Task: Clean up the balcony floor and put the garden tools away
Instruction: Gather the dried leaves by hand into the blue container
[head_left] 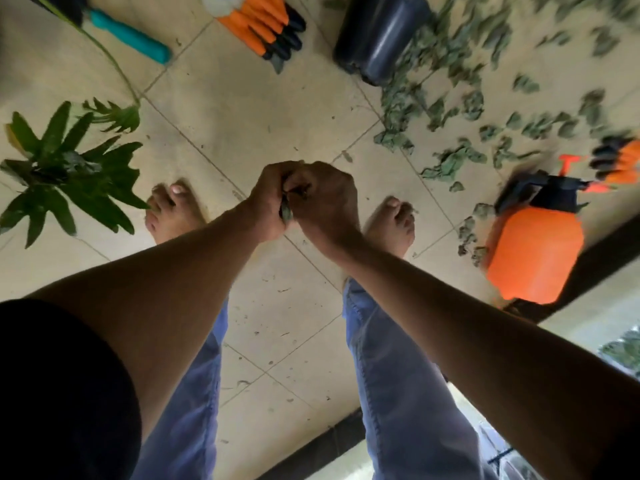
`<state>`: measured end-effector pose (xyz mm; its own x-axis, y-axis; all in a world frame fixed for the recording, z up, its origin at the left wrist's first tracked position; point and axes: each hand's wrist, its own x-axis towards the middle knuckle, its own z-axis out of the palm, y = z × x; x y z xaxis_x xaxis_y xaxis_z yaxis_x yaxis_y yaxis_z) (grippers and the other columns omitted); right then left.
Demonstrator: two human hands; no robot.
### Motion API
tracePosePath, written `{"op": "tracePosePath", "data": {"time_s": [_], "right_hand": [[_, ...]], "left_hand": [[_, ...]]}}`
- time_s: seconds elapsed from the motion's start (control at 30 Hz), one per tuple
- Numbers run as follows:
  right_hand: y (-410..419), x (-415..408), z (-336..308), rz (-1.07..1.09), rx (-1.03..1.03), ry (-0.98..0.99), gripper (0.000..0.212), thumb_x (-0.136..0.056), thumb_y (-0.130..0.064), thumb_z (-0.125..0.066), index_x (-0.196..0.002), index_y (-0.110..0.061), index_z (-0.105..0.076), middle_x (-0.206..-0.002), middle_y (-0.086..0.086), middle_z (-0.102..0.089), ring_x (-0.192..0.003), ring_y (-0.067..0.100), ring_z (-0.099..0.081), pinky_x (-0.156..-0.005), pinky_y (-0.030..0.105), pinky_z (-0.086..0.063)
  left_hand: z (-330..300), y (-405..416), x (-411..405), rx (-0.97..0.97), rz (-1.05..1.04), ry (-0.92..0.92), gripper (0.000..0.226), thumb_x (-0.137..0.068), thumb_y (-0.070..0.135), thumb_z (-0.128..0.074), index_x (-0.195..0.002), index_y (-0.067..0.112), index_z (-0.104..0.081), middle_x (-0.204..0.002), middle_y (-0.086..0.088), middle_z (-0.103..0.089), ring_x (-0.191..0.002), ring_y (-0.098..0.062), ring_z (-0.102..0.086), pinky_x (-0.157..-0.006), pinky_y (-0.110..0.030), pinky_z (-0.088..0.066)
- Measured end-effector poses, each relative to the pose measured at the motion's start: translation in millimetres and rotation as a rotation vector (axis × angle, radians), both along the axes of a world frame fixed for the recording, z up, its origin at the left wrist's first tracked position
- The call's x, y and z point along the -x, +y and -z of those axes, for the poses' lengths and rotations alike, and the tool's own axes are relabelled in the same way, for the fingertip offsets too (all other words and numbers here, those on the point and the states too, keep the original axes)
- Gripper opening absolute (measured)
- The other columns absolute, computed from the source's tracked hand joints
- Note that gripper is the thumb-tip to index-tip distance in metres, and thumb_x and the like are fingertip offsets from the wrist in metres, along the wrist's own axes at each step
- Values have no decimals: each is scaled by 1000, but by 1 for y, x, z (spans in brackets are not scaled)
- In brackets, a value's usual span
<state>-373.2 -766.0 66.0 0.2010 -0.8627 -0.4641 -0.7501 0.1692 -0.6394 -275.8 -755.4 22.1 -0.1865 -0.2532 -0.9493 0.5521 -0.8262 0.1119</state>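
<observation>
My left hand point(268, 199) and my right hand point(325, 199) meet in front of me, above the tiled floor point(242, 109), both curled round a small clump of dark leaves point(286, 211) pressed between them. Many loose green leaves point(450, 109) lie scattered over the tiles at the upper right. An orange pressure sprayer point(533, 251) lies on its side at the right. A teal-handled tool point(130, 36) lies at the upper left. An orange and black glove point(263, 26) lies at the top, and a second glove point(620, 161) shows at the right edge.
A black pot point(377, 36) lies tipped over at the top, beside the leaves. A green plant point(65, 168) reaches in from the left, close to my bare left foot point(173, 213). My right foot point(391, 223) stands near the sprayer. A dark ledge point(606, 251) runs along the right.
</observation>
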Motion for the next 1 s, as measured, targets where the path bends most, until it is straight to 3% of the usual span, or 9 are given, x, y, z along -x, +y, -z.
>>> {"op": "tracePosePath", "data": {"time_s": [0.17,0.3,0.47,0.53,0.6,0.7,0.87,0.9,1.0], "right_hand": [[4,15,2,55,82,133,29,-76,5,-60,-66,-18,-74,-61,-1,-67,-57,14,-56,-47,19,-35],[4,28,-26,13,51,43,22,-81,5,-57,-69,-7,-71,-64,7,-66,-54,15,-53,-46,20,-35],[-5,54,-54,43,58,34,17,-83,1,-52,-79,-9,-65,-84,7,-60,-66,21,-58,-52,29,-40],[-13,65,-59,82,87,86,11,-84,-1,-57,-82,-11,-62,-89,7,-55,-70,21,-55,-52,29,-38],[-17,75,-61,86,95,207,8,-83,-6,-62,-84,-13,-59,-89,5,-52,-79,21,-51,-55,30,-34],[-22,90,-62,150,77,277,8,-83,-9,-61,-87,-15,-57,-86,3,-52,-82,24,-50,-59,32,-33],[-23,133,-76,230,-3,204,5,-91,-22,-59,-96,-22,-60,-90,-9,-57,-77,13,-48,-81,1,-27],[-20,143,-70,264,-23,224,8,-92,-34,-57,-99,-29,-58,-91,-12,-60,-79,13,-53,-86,4,-30],[-10,175,-48,396,-180,278,38,-84,-68,-50,-107,-38,-54,-98,-13,-66,-92,19,-62,-84,40,-51]], "left_hand": [[-11,-8,21,38,104,-56,54,-98,26,-46,-44,23,-53,-48,5,-49,-46,-11,-51,-47,-20,-38],[-27,-10,33,95,141,52,68,-105,28,-32,-42,21,-55,-44,5,-49,-43,-10,-52,-50,-20,-40],[-45,-19,53,117,258,-6,68,-99,11,-27,-38,22,-55,-45,7,-50,-44,-8,-54,-46,-16,-40],[-49,-25,64,102,302,-3,58,-97,12,-31,-47,23,-60,-53,5,-55,-55,-9,-59,-48,-17,-42],[-52,-32,75,69,337,-28,33,-93,18,-43,-68,22,-63,-72,0,-58,-71,-15,-60,-59,-24,-42],[-56,-42,88,9,375,-96,16,-92,20,-50,-80,21,-61,-83,-3,-54,-77,-17,-56,-62,-26,-39],[-64,-60,119,7,395,-67,29,-99,14,-55,-72,16,-64,-60,1,-65,-52,-11,-62,-45,-16,-45],[-65,-63,126,5,394,-62,29,-98,14,-59,-69,16,-64,-59,1,-63,-49,-10,-58,-44,-17,-42],[-68,-71,145,-73,450,-54,27,-96,12,-63,-70,14,-59,-58,0,-55,-46,-7,-51,-40,-15,-30]]}}
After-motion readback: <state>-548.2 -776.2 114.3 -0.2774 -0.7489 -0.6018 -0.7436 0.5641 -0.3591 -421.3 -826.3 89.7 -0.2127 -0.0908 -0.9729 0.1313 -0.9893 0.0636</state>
